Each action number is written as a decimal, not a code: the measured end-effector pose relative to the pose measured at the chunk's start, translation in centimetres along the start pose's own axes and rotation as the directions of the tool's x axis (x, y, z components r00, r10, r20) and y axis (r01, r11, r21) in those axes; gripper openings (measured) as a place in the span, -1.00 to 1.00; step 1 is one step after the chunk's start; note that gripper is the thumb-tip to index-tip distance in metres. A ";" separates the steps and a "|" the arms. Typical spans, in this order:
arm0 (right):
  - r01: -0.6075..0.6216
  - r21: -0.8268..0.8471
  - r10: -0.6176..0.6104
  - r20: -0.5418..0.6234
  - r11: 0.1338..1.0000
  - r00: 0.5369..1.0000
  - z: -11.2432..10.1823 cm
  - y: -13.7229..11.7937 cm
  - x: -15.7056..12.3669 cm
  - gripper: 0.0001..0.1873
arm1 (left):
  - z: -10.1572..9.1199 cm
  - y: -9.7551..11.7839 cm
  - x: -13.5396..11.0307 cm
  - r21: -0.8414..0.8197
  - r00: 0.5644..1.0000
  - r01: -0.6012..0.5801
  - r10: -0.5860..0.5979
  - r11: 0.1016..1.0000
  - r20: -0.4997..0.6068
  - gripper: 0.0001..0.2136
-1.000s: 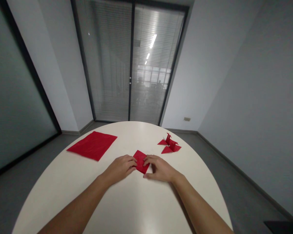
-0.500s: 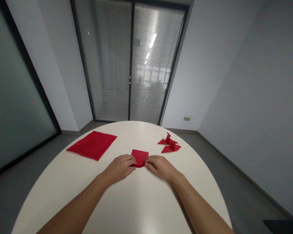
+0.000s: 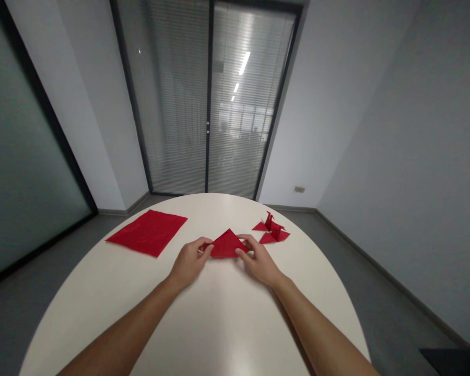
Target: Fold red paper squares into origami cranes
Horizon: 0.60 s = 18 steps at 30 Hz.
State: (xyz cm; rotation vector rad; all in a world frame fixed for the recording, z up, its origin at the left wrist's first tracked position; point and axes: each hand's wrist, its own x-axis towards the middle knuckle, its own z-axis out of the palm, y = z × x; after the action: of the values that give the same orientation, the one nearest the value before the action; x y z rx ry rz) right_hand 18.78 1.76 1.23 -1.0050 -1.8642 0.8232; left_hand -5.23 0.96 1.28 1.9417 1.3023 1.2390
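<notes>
A small folded red paper [image 3: 225, 245], now a triangle with its tip pointing away from me, is held just above the white round table [image 3: 219, 324]. My left hand [image 3: 189, 261] pinches its left corner between thumb and fingers. My right hand [image 3: 258, 259] pinches its right corner the same way. Both hands are closed on the paper.
A flat red paper sheet [image 3: 149, 232] lies at the table's far left. A finished red origami crane [image 3: 272, 231] stands at the far right, close to my right hand. Glass doors with blinds [image 3: 207, 99] are behind the table.
The paper lay flat as a small square under my fingers. Both hands have moved forward and lifted it by its corners, and it now shows as a triangle.
</notes>
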 end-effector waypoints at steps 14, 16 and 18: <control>-0.141 0.281 0.145 0.009 0.949 0.989 0.4 1.6 0.6 -0.47 | 1.0 -0.7 0.2 -0.299 0.952 0.282 -0.305 0.912 -0.033 -0.63; -0.148 0.148 0.145 0.028 0.978 0.989 0.3 1.6 0.4 -0.60 | 1.0 -1.3 0.0 -0.164 0.961 0.261 -0.272 0.951 -0.050 -0.73; -0.137 -0.008 0.137 0.039 0.991 0.990 0.2 1.4 0.2 -0.69 | 0.8 -1.7 -0.2 0.063 0.965 0.260 -0.257 0.964 -0.051 -0.82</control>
State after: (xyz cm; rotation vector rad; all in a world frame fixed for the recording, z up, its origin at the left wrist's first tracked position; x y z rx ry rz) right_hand 18.99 2.53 -0.01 -1.1369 -1.8472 0.9255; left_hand -5.34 1.58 -0.55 1.7305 1.5819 1.1241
